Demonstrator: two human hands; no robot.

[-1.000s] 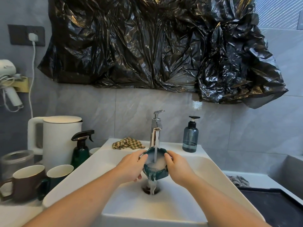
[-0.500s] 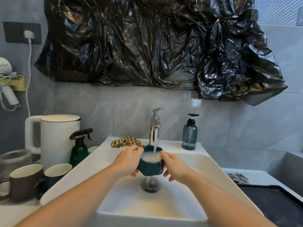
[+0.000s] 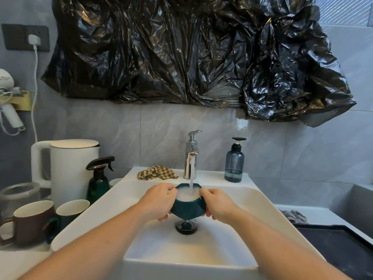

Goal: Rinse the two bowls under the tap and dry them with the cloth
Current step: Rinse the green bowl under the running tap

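A dark green faceted bowl (image 3: 188, 208) is held upright under the chrome tap (image 3: 190, 158), and the running stream fills it with foamy water. My left hand (image 3: 159, 201) grips its left side, thumb on the rim. My right hand (image 3: 218, 203) grips the right side the same way. Both hold it above the drain (image 3: 186, 227) of the white sink (image 3: 252, 201). A checked yellow cloth (image 3: 156, 172) lies crumpled on the sink's back ledge, left of the tap. The rim of a white bowl-like vessel (image 3: 114, 181) peeks out behind the sink's left edge.
A blue soap dispenser (image 3: 234, 161) stands right of the tap. On the left counter are a white kettle (image 3: 70, 168), a green spray bottle (image 3: 99, 178), a brown mug (image 3: 30, 221), a green mug (image 3: 70, 211) and a glass jar (image 3: 18, 197). A dark tray (image 3: 339, 247) lies right.
The bowl was tipped, spilling foamy water toward the drain, and is now levelled upright under the stream and filling. Both hands stay on its sides.
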